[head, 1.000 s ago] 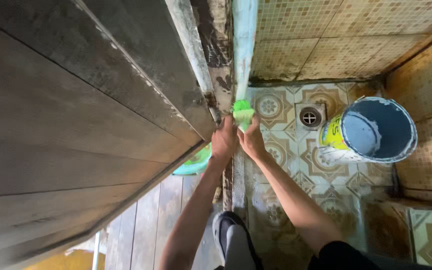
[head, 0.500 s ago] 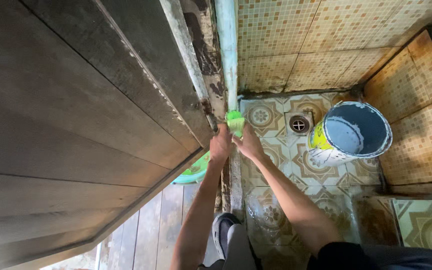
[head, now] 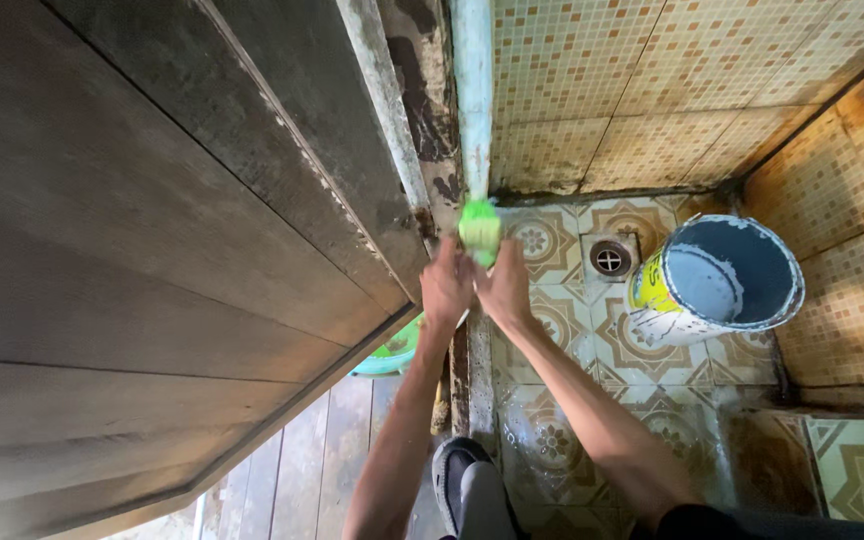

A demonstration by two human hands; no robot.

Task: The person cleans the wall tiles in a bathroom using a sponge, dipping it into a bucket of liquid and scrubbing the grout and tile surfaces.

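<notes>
A bright green scrub brush [head: 479, 229] presses against the foot of a pale blue-green door frame post [head: 473, 100]. My left hand [head: 447, 285] and my right hand [head: 503, 283] sit side by side just below the brush, both wrapped around its handle, which the hands hide. The post stands between a dark wooden door [head: 172, 230] on the left and a mosaic-tiled wall on the right.
A blue and yellow plastic bucket [head: 717, 280] stands on the patterned floor tiles at the right, beside a round floor drain [head: 609, 259]. A green basin [head: 392, 352] peeks out under the door. My dark shoe [head: 462, 485] rests on the threshold; wooden planks lie left of it.
The brush and both hands have shifted slightly up along the post's base. The view has also swung a little, so the bucket sits further right.
</notes>
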